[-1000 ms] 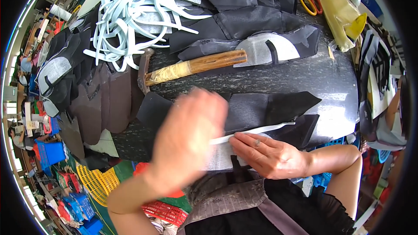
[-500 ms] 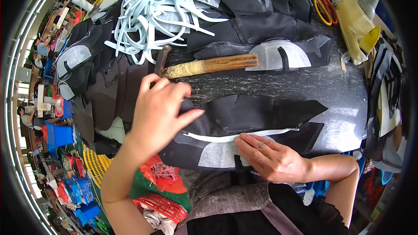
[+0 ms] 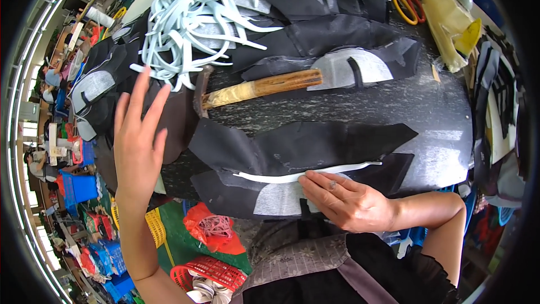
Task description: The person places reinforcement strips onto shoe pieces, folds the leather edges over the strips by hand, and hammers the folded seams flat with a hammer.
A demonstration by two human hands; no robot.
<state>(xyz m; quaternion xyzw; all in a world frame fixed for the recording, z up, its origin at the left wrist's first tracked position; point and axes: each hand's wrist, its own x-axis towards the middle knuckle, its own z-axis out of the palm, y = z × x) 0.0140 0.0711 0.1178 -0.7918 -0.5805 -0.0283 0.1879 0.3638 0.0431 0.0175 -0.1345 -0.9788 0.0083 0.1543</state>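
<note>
A black fabric piece (image 3: 298,152) is laid flat on the dark round table (image 3: 444,129), near its front edge, long axis running left to right, pointed tip aimed right. A thin white strip (image 3: 315,172) is laid along its lower edge, same left-right axis, slightly bowed, right end reaching toward the tip. The right hand (image 3: 346,200) is pressed flat on the strip near its middle, fingers together, pointing left; nothing is pinched. The left hand (image 3: 138,146) is raised off the table's left side, fingers spread, palm open, nothing held. A wooden-handled hammer (image 3: 253,87) is lying behind the fabric, head to the left, handle pointing right and slightly back. A heap of pale blue strips (image 3: 197,11) is piled at back left.
</note>
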